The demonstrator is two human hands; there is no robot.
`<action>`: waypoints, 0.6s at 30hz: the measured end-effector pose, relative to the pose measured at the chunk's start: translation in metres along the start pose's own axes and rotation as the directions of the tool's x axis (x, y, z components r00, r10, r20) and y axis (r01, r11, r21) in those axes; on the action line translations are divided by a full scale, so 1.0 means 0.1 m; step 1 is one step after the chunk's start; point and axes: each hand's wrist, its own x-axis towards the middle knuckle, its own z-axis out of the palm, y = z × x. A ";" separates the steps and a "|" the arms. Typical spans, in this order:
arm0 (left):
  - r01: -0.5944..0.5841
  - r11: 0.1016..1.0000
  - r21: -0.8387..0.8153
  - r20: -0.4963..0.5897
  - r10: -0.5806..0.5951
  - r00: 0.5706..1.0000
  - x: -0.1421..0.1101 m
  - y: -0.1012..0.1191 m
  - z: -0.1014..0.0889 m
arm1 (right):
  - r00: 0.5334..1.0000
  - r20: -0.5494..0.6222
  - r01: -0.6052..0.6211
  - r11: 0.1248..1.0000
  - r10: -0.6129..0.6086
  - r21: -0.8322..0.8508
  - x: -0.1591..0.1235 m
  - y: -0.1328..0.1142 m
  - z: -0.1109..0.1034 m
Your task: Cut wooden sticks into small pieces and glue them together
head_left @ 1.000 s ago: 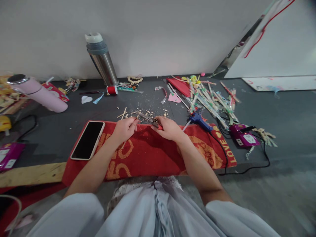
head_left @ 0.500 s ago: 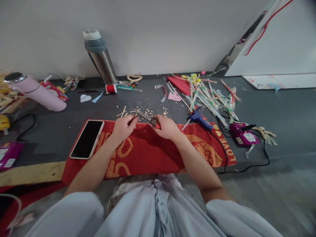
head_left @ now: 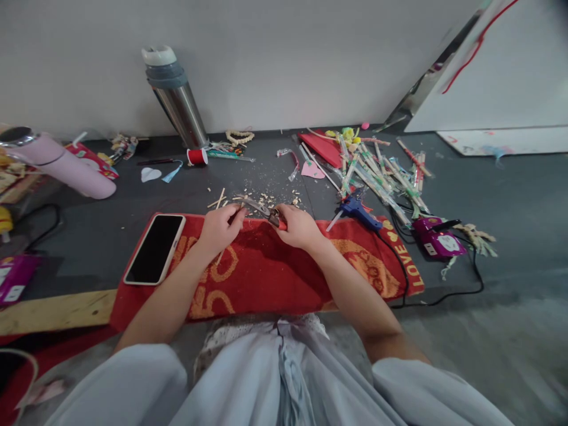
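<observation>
My right hand (head_left: 298, 226) is closed round the red handles of a pair of pliers (head_left: 261, 209), whose metal jaws point left. A thin wooden stick (head_left: 220, 257) is pinched in my left hand (head_left: 220, 228); its lower end shows beneath the palm and its upper end is at the tips of the jaws. Whether the jaws are clamped on it is too small to tell. Both hands are over the far edge of a red towel (head_left: 275, 278). Cut bits of stick (head_left: 266, 199) and dust lie scattered just beyond the pliers.
A phone (head_left: 155, 248) lies on the towel's left. Right of my hands are a blue glue gun (head_left: 358, 211) with its cord, a purple box (head_left: 437, 238) and a heap of wrapped sticks (head_left: 377, 174). Behind stand a steel thermos (head_left: 177, 103), a red thread spool (head_left: 197, 157) and a pink bottle (head_left: 66, 165).
The pliers' jaws have shifted slightly up and left, close to the left fingertips. Both hands keep their holds. The whole view has drifted a little.
</observation>
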 end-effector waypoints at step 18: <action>-0.012 0.991 0.130 -0.045 0.018 0.999 -0.07 0.07 0.00 | 0.999 0.006 0.037 0.999 -0.037 0.038 -0.06 -0.04 -0.11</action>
